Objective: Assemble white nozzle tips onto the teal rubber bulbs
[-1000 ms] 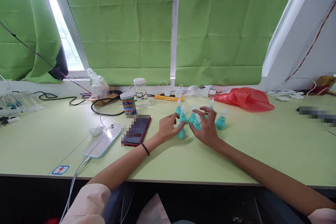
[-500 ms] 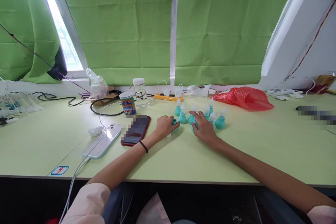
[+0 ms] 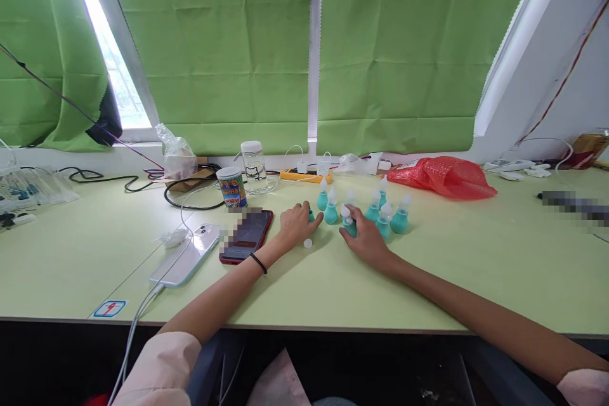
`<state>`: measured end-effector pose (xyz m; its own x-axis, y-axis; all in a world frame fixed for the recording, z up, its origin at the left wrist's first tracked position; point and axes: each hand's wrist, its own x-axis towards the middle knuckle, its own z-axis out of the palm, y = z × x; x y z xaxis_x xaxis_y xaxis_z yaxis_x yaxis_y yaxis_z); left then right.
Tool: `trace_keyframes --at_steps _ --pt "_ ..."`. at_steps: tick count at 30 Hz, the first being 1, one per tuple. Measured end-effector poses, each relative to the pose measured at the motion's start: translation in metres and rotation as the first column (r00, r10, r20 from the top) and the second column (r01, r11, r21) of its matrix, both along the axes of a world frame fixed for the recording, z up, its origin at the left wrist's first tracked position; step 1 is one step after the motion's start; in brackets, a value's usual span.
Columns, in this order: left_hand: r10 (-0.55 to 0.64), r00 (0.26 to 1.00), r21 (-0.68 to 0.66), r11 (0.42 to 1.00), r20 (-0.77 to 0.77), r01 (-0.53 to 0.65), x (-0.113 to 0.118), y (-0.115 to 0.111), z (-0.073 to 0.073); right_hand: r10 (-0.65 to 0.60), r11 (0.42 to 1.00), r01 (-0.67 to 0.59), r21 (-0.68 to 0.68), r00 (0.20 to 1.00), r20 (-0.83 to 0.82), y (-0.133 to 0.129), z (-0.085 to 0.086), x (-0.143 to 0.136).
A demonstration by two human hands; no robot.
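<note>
My left hand (image 3: 295,224) has its fingers curled around a teal rubber bulb (image 3: 311,216) with an open neck and no nozzle showing. My right hand (image 3: 367,238) is closed, thumb and fingers on either side of a bulb syringe (image 3: 349,224), teal below with a clear white nozzle on top, standing upright on the table. Several more such syringes stand upright around and behind it, among them one between my hands (image 3: 330,210) and one to the right (image 3: 399,219). A small white round piece (image 3: 307,243) lies just below my left hand.
A dark red-edged phone (image 3: 247,238) and a pale phone (image 3: 188,257) with a cable lie left. Behind stand a printed can (image 3: 232,187), a lidded jar (image 3: 254,168) and an orange power strip (image 3: 304,176). A red plastic bag (image 3: 442,177) lies at back right.
My left hand has shifted slightly left and away with the bulb, uncovering the white round piece. My right hand has drawn a little left and nearer, and the syringe in it shows more clearly.
</note>
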<state>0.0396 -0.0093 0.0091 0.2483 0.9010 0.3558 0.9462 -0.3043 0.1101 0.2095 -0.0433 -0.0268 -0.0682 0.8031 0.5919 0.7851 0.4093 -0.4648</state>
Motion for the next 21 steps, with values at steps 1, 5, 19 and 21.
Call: trace_keyframes --at_steps 1,5,19,21 --pt "-0.008 1.0 0.026 1.0 0.022 0.007 0.001 -0.004 0.002 -0.012 1.0 0.012 -0.014 0.999 0.031 0.002 -0.002 0.0" --pt "-0.145 0.986 0.177 0.976 0.085 0.128 0.003 -0.02 0.012 0.045 0.998 -0.048 0.036 0.996 0.07 0.002 -0.004 -0.002" --pt "-0.33 0.553 -0.254 0.636 0.765 0.729 0.013 -0.019 0.004 0.297 0.94 -0.305 0.156 0.952 0.07 -0.014 0.005 -0.006" --pt "-0.225 0.491 -0.291 0.577 0.841 0.763 0.014 -0.017 0.004 0.284 0.946 -0.287 0.153 0.958 0.043 -0.015 0.006 -0.006"
